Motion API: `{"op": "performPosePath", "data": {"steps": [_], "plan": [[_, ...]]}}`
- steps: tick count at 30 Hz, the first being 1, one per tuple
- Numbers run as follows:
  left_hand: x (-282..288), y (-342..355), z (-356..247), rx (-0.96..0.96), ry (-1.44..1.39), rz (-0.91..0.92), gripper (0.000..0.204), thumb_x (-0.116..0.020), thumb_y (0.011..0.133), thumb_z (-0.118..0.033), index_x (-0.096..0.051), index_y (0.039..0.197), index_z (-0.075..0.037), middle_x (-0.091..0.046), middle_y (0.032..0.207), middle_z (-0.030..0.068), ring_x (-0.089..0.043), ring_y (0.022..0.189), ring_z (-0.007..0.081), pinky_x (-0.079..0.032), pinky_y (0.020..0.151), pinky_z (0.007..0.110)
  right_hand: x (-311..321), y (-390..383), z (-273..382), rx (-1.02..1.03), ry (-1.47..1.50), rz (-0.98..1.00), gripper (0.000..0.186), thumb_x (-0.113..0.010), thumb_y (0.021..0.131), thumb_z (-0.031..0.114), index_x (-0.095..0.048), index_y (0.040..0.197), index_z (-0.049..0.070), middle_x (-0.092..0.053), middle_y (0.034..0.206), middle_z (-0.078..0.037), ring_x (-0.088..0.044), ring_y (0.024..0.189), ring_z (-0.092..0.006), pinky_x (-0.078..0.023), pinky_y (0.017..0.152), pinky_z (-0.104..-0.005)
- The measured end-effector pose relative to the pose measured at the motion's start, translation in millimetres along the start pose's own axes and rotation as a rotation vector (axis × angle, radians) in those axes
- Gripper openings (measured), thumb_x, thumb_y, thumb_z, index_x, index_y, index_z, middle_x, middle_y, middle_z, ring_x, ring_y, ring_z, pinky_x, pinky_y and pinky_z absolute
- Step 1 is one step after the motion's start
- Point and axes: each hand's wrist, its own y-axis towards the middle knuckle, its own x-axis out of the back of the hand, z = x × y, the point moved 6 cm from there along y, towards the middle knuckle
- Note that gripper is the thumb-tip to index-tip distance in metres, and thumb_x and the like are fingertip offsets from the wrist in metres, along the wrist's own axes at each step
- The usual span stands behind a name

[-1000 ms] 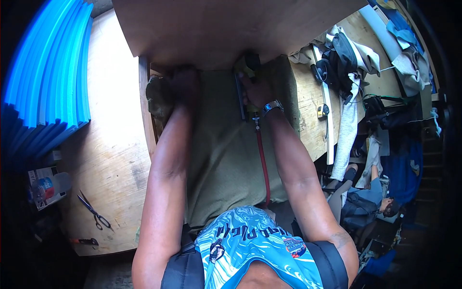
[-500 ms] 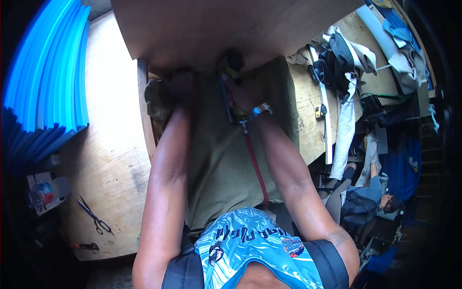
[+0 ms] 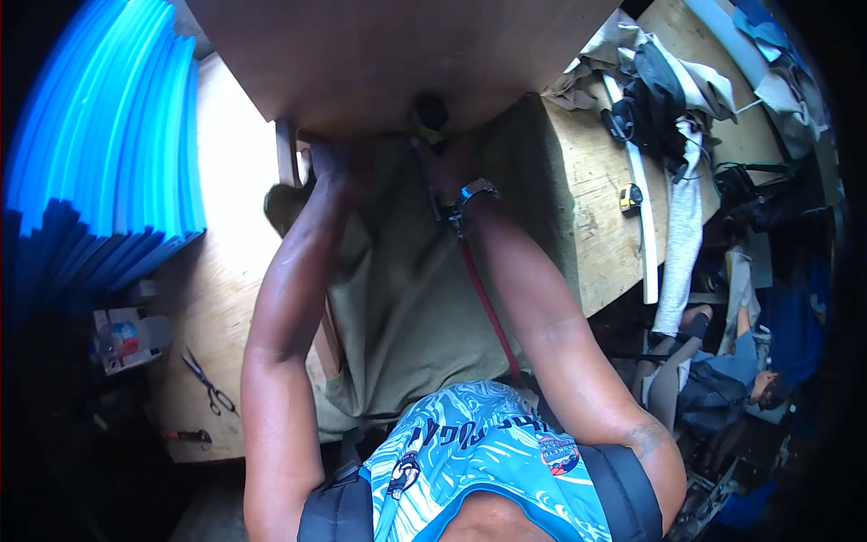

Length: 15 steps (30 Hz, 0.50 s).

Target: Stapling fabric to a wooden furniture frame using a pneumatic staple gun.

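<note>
1. Across the top of the bench, a big brown wooden panel (image 3: pixel 397 54) stands over everything, its lower edge just above both hands.
2. Below it, olive fabric (image 3: pixel 406 289) drapes over the wooden workbench (image 3: pixel 217 271), running from the panel toward the person.
3. Far left, stacked blue foam sheets (image 3: pixel 99 154) fan out beside the bench.
4. Right hand (image 3: pixel 447 172), wearing a wristwatch, is wrapped around a dark tool (image 3: pixel 429 122) with a red hose (image 3: pixel 488 307) trailing back along the forearm.
5. Left hand (image 3: pixel 334 163) presses at the panel's edge on the fabric; whether the fingers are spread or curled, I cannot tell.
6. Scissors (image 3: pixel 208 384) lie near the bench's left edge; a yellow tape measure (image 3: pixel 630 197) sits to the right.
</note>
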Motion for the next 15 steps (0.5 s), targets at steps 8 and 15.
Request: {"op": "performPosePath", "data": {"steps": [8, 15], "plan": [[165, -70, 65, -0.037, -0.177, 0.416, 0.019, -0.069, 0.081, -0.017, -0.074, 0.097, -0.008, -0.072, 0.09, 0.0164, -0.07, 0.087, 0.0332, -0.054, 0.075, 0.042, -12, 17, -23, -0.045, 0.08, 0.042, 0.069, -0.06, 0.088, 0.066, -0.073, 0.082, -0.001, -0.072, 0.074, -0.021, -0.072, 0.074, -0.0387, -0.054, 0.067, -0.0485], [149, -157, -13, 0.115, -0.815, 0.411, 0.031, -0.064, 0.084, 0.003, -0.062, 0.114, -0.004, -0.068, 0.103, 0.0208, -0.069, 0.097, 0.0352, -0.055, 0.082, 0.044, 10, 3, -5, 0.162, 0.019, -0.132, 0.071, -0.058, 0.089, 0.067, -0.073, 0.086, -0.002, -0.072, 0.082, -0.025, -0.071, 0.08, -0.0406, -0.053, 0.071, -0.0491]]}}
